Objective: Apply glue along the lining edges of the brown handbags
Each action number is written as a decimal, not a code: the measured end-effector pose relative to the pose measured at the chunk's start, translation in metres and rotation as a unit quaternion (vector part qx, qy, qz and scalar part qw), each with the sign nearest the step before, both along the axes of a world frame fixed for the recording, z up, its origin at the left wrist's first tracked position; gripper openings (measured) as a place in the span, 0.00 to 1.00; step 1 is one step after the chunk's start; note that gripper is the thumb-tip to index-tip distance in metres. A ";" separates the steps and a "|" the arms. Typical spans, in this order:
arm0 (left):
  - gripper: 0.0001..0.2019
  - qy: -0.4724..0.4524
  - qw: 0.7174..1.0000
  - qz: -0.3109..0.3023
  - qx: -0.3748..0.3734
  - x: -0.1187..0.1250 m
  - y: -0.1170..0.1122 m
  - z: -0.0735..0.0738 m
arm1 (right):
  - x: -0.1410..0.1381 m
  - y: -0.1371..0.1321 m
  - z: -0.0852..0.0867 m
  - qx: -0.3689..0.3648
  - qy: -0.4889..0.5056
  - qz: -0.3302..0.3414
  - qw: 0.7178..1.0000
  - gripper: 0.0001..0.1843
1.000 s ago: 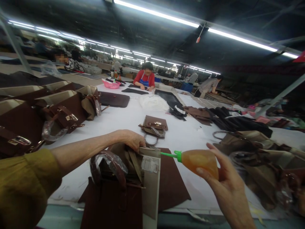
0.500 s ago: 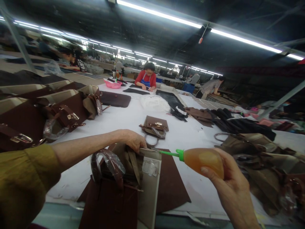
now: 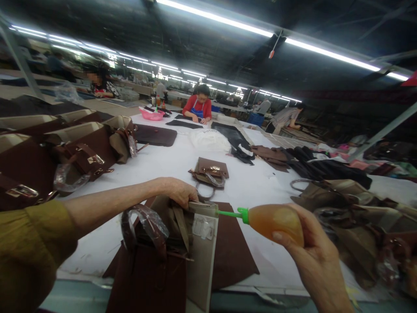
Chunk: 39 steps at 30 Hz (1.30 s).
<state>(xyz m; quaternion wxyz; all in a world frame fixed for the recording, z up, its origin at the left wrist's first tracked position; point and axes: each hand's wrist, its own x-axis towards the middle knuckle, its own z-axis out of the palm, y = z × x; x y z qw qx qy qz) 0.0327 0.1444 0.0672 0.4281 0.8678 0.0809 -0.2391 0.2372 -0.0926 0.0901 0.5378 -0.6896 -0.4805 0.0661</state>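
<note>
My left hand (image 3: 180,191) pinches the upper edge of a dark brown handbag (image 3: 146,278), whose grey-beige lining panel (image 3: 201,256) faces right. Plastic film wraps the bag's handles (image 3: 150,226), which stick up below my left forearm. In my right hand (image 3: 312,248) lies a squeeze bottle (image 3: 275,221) of amber liquid, held on its side with fingers around it. Its thin green nozzle points left, the tip at the top right corner of the lining panel. Beneath the bag a flat brown sheet (image 3: 233,252) rests on the white-covered table.
Several brown handbags (image 3: 78,148) stand on the left, and more bags (image 3: 352,234) lie on the right. A small brown bag (image 3: 213,167) sits straight ahead. Beyond it are a white plastic bag (image 3: 210,140), a pink basin (image 3: 151,114) and a co-worker in red (image 3: 197,106).
The view has shifted slightly, so most things sit a little further left. My left hand keeps its pinch, and the nozzle tip stays at the panel's corner.
</note>
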 end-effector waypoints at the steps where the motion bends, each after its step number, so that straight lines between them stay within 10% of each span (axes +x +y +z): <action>1: 0.13 -0.003 1.000 -0.001 0.002 0.000 -0.001 0.000 | 0.000 0.001 0.000 0.005 0.003 -0.002 1.000 0.23; 22: 0.10 0.000 0.998 0.004 0.057 0.000 -0.005 0.005 | 0.002 0.001 -0.010 -0.005 0.049 0.013 0.999 0.25; 39: 0.15 0.027 0.929 -0.049 0.366 0.006 -0.047 0.077 | 0.009 -0.024 -0.015 -0.019 0.136 0.016 0.990 0.24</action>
